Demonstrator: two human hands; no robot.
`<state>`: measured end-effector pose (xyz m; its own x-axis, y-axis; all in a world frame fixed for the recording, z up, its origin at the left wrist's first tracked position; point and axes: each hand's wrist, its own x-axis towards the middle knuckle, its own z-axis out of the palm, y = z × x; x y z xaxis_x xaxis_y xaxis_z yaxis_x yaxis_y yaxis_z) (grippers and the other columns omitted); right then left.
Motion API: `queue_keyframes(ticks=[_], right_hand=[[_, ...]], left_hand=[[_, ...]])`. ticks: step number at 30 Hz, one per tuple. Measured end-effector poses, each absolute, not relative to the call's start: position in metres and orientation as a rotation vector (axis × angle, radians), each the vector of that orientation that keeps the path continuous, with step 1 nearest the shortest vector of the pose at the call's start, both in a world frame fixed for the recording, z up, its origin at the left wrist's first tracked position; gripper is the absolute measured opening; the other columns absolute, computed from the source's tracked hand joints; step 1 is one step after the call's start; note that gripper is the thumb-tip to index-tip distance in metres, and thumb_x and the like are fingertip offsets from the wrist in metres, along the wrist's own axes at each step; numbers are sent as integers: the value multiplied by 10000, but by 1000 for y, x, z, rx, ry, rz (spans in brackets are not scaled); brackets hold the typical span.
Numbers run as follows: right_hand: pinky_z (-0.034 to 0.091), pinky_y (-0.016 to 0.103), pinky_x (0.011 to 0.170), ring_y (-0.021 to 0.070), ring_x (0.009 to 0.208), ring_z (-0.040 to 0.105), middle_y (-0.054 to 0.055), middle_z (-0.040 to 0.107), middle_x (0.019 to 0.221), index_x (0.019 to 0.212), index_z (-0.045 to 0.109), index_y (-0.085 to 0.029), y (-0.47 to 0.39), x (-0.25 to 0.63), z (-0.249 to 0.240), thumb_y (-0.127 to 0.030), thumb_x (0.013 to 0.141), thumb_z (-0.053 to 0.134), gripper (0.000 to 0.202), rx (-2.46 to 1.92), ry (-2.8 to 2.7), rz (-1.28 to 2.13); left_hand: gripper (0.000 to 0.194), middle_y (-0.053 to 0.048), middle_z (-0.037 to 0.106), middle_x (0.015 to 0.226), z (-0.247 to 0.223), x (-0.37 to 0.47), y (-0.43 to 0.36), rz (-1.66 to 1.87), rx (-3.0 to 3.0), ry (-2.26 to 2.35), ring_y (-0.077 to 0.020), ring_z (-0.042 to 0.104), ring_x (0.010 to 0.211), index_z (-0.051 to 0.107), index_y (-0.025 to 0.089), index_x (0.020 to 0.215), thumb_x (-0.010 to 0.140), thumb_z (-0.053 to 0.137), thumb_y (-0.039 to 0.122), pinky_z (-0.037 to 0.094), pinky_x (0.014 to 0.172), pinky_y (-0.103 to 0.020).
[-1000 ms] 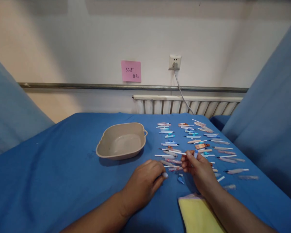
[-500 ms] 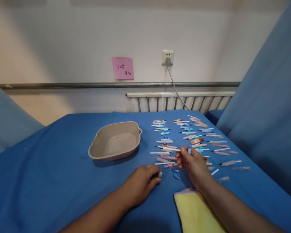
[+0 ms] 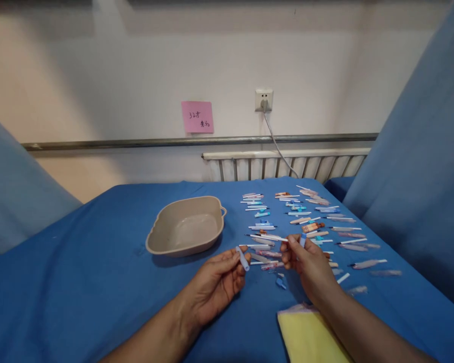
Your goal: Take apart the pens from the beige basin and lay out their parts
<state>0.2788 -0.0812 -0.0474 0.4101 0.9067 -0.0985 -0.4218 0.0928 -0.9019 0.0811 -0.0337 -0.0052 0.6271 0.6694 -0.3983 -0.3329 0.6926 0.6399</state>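
Observation:
Between the thumb and fingers of my left hand (image 3: 216, 288) is a short pale-blue pen barrel (image 3: 243, 259), tilted, its round end facing me. My right hand (image 3: 309, 266) pinches a thin white pen refill (image 3: 271, 237), its dark tip pointing left. A blue piece like a pen cap (image 3: 303, 240) also sticks up from the right hand's fingers. The two hands are a short way apart, with the refill between them. Small blue pen parts (image 3: 281, 283) lie on the cloth just below. Rows of loose pen barrels and refills (image 3: 263, 227) spread behind and beside the right hand.
A beige plastic basin (image 3: 185, 227) stands left of the pen parts on the blue cloth (image 3: 79, 282). A yellow cloth (image 3: 306, 335) lies under my right forearm. Blue curtains (image 3: 419, 151) hang at both sides. A white rail (image 3: 287, 153) and a plugged-in cord (image 3: 274, 138) are behind.
My left hand has turned palm-up and risen, bringing the pen barrel into plain view. The right hand keeps its hold on the refill. The whole view has shifted slightly.

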Motion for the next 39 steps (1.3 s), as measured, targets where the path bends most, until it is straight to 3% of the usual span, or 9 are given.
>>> queue_keyframes(ticks=[7, 17, 39], right_hand=[[412, 188, 450, 88, 501, 514, -20, 604, 651, 718, 572, -185, -86, 277, -46, -441, 758, 666, 276, -1080, -591, 1115], [405, 196, 459, 93, 513, 502, -11, 607, 661, 721, 581, -184, -88, 275, -46, -444, 764, 662, 276, -1079, -614, 1137], [388, 200, 455, 97, 498, 489, -12, 608, 632, 706, 581, -186, -88, 272, -48, -452, 747, 674, 285, -1097, -617, 1165]], left_hand=[[143, -54, 643, 774, 3, 79, -38, 628, 239, 625, -65, 614, 542, 588, 50, 965, 896, 465, 73, 524, 504, -140], [146, -37, 629, 695, 6, 80, -38, 628, 151, 641, -65, 603, 485, 584, 51, 892, 911, 460, 125, 515, 455, -130], [151, -69, 661, 769, -1, 77, -38, 612, 149, 579, -78, 613, 521, 574, 46, 977, 889, 451, 50, 516, 480, -148]])
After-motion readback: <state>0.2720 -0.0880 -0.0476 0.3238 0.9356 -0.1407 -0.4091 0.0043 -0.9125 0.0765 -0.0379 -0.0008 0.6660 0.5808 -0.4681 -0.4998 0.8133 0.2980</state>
